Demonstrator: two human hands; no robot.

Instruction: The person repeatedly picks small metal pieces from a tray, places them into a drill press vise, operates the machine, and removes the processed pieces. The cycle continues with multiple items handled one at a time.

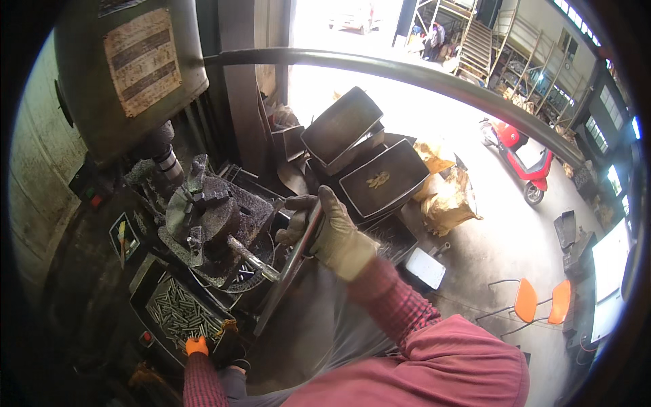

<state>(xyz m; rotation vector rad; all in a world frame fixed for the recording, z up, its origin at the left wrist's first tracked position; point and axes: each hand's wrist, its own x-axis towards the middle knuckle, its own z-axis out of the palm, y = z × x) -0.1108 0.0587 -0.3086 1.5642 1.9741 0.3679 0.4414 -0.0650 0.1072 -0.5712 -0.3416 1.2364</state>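
Note:
My right hand, in a pale work glove with dark fingertips, wraps round the upper end of a long flat metal bar, which slants down toward the lower left. My left hand, in an orange glove, reaches to the near edge of a dark tray of short metal pins. Its fingers look bunched among the pins; what they hold is too small to make out. Between my hands and the drill press sits a round chuck, covered in metal chips, with a shiny rod handle sticking out.
A long metal lever arches across the top. Dark bins are stacked beyond my right hand, beside yellowish sacks. A white box stands nearby. Farther right are orange chairs and a red scooter.

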